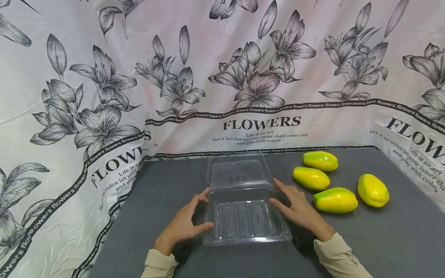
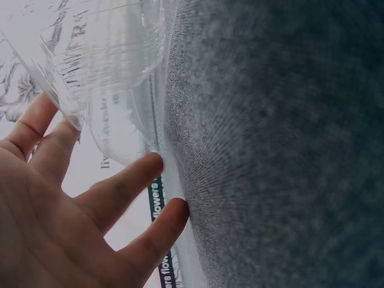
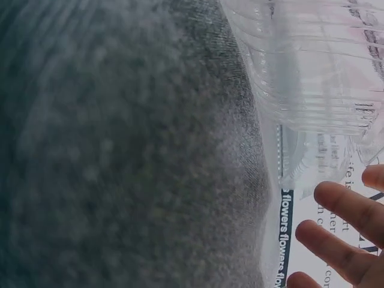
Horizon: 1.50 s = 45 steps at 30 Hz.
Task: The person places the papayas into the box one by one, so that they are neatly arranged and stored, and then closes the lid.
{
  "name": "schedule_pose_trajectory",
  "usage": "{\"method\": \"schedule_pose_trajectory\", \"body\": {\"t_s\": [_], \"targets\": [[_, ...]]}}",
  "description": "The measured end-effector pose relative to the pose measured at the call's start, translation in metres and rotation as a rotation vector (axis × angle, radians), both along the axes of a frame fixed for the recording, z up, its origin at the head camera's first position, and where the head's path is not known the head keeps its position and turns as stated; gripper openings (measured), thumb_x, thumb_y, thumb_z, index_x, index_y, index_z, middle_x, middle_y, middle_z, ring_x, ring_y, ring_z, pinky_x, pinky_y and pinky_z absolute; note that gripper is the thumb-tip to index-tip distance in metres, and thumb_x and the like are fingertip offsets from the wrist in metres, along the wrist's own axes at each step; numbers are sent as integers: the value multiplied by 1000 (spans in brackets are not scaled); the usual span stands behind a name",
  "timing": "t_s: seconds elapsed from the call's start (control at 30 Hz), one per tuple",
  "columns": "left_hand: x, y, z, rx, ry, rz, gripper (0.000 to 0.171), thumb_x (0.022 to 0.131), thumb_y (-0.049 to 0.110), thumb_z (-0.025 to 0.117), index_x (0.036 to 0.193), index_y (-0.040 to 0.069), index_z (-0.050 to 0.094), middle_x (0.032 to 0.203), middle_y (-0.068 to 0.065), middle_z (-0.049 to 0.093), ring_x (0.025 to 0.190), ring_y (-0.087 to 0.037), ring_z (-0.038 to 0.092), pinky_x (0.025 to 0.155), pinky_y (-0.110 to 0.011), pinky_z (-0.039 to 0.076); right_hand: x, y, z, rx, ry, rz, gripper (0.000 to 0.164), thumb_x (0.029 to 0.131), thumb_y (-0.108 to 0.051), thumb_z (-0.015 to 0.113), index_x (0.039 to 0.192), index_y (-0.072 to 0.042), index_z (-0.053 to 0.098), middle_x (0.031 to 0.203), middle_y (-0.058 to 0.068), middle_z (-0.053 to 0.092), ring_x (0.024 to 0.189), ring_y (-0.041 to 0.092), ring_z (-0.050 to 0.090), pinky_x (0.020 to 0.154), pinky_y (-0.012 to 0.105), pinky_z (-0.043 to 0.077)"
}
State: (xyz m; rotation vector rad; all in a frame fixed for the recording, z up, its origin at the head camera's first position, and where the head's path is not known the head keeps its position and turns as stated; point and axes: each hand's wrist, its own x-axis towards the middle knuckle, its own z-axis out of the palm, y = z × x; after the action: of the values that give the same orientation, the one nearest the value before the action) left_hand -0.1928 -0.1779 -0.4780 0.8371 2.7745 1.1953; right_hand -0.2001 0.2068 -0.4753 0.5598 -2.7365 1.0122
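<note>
A clear plastic clamshell container (image 1: 243, 214) stands on the grey table with its lid (image 1: 239, 172) folded back toward the wall. At its left side is my left hand (image 1: 187, 220), fingers spread and the thumb at the rim. My right hand (image 1: 300, 208) is at the right side, thumb and forefinger near the rim. In the left wrist view, the fingers (image 2: 129, 183) are extended beside the container's wall (image 2: 120, 42). The right wrist view shows spread fingers (image 3: 342, 246) close to the clear plastic (image 3: 300, 72). Neither hand curls round the container.
Several yellow-green papaya-like fruits lie right of the container: one at the back (image 1: 320, 161), one below it (image 1: 311, 178), one nearer (image 1: 335, 200) and one farther right (image 1: 373, 190). A flower-printed cloth (image 1: 257, 131) hangs behind the grey tabletop (image 1: 167, 177) and along its sides.
</note>
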Motion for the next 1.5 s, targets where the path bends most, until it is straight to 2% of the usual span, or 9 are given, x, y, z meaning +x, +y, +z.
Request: {"method": "schedule_pose_trajectory", "body": {"t_s": [0.17,0.37,0.53,0.67,0.77,1.03,1.27,1.5], "targets": [[0,0,0,-1,20,4,100,83,35,83,163,26,23,139,-1,57,140,-34,52,110,-63,42,-2,3,3,-15,9,15,70,99,-34,66,157,-8,36,144,20,59,133,45,48,107,73,29],[0,1,0,-9,15,21,100,83,36,83,162,28,23,138,-1,58,139,-33,54,111,-61,43,-4,10,7,-12,48,24,67,98,-30,67,155,-7,40,142,20,60,131,45,50,106,71,34],[-1,2,0,-7,7,23,99,84,35,82,163,29,23,138,-1,58,139,-34,53,111,-62,43,-6,19,15,-36,126,-12,55,95,-22,71,145,-5,54,140,22,60,129,44,51,106,68,36],[-2,2,-2,-7,21,22,98,84,35,82,162,29,23,137,1,58,138,-33,54,110,-61,44,-6,30,22,-36,219,-56,47,90,-16,77,133,-4,63,132,20,65,122,39,54,102,62,39],[-3,2,-3,-9,28,23,98,84,35,82,162,28,23,137,2,58,138,-32,54,111,-59,44,-6,41,26,-20,273,-86,45,86,-14,80,128,-4,67,127,19,67,117,36,55,98,57,40],[-3,2,-2,-8,25,25,98,85,35,82,163,26,23,137,-1,59,139,-32,54,111,-60,44,-8,72,34,-12,348,-96,45,76,-12,86,118,-7,72,116,19,70,107,35,51,87,56,33],[-2,2,1,-13,11,22,98,85,34,81,163,26,22,139,-3,58,139,-34,53,111,-62,43,-5,96,37,48,344,-119,44,73,-16,90,114,-11,73,114,16,69,102,30,47,77,45,24],[0,1,1,-7,1,14,99,85,33,82,163,28,21,140,-4,57,140,-35,52,111,-63,42,-2,114,33,84,320,-138,41,70,-15,91,107,-11,74,107,14,69,100,31,48,78,44,28]]}}
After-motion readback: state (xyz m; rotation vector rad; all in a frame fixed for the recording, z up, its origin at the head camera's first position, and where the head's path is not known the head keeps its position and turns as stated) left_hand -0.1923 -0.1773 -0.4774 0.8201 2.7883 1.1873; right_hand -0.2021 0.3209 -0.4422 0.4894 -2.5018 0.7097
